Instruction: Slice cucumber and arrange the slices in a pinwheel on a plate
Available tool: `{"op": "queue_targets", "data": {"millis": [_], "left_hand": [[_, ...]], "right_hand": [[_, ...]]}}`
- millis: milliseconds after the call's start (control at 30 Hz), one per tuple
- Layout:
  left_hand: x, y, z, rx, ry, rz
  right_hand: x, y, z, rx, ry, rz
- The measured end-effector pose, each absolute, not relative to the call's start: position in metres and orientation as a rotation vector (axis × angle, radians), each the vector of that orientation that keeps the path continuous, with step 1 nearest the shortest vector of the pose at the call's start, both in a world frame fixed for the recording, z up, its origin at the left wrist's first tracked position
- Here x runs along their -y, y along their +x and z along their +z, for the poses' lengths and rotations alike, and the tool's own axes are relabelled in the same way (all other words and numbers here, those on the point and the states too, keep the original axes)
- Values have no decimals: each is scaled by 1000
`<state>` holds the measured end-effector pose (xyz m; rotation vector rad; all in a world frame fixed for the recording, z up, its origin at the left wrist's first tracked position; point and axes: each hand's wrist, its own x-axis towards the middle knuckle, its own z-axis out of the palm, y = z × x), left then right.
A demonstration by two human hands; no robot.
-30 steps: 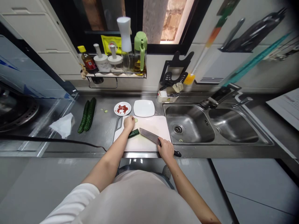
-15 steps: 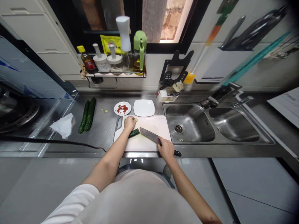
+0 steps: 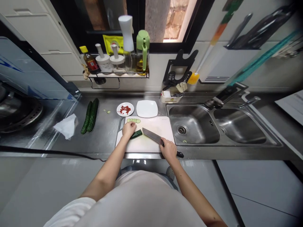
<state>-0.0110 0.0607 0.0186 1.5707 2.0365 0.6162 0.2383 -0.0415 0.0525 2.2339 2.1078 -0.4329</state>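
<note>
A white cutting board [image 3: 153, 126] lies on the steel counter in front of me. My left hand [image 3: 129, 129] rests on a short piece of dark green cucumber [image 3: 136, 134] lying on the board. Behind that hand, a row of several thin cucumber slices [image 3: 133, 120] lies at the board's far edge. My right hand [image 3: 168, 149] grips the black handle of a cleaver [image 3: 152, 136], whose blade lies low over the board with its tip close to the cucumber piece.
Two whole cucumbers [image 3: 90, 115] and a crumpled tissue [image 3: 66, 126] lie on the counter to the left. A small plate of chopped red chilli [image 3: 125, 109] and an empty white plate [image 3: 147, 108] sit behind the board. A double sink [image 3: 196, 126] is on the right.
My left hand has pulled back from the board's far edge onto the cucumber piece, uncovering the row of slices. The knife has barely moved.
</note>
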Motion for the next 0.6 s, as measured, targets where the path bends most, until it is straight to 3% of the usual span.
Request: {"op": "queue_targets", "data": {"millis": [300,600], "left_hand": [[-18,-10,21,-1936,1818,774],[-3,-7,13,-1839,1999,802]], "right_hand": [[40,232,52,-2141,2265,-480],[32,225,55,-2085,2352,-877]]}}
